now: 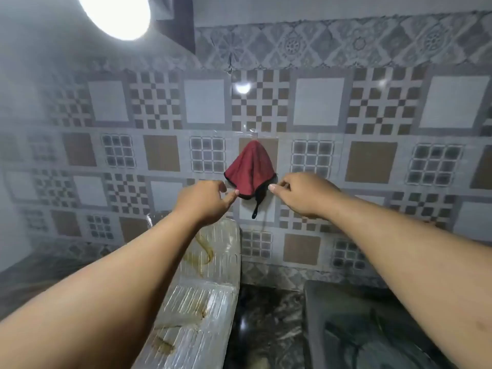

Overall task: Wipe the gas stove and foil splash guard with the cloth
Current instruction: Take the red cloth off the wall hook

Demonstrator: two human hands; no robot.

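Note:
A dark red cloth (250, 170) with black trim hangs from a hook on the tiled wall, its black loop dangling below. My left hand (203, 201) reaches to the cloth's lower left edge, thumb tip touching it. My right hand (300, 194) is at the lower right edge, fingertips pinched beside the trim. Whether either hand grips the cloth is unclear. A ribbed foil splash guard (213, 265), stained brown, stands below my left forearm. The gas stove is out of sight.
The patterned tile wall (372, 161) fills the view. A dark marbled counter (266, 323) lies below, with a grey sink basin (359, 336) at the lower right. A bright lamp (117, 14) glares at the top left.

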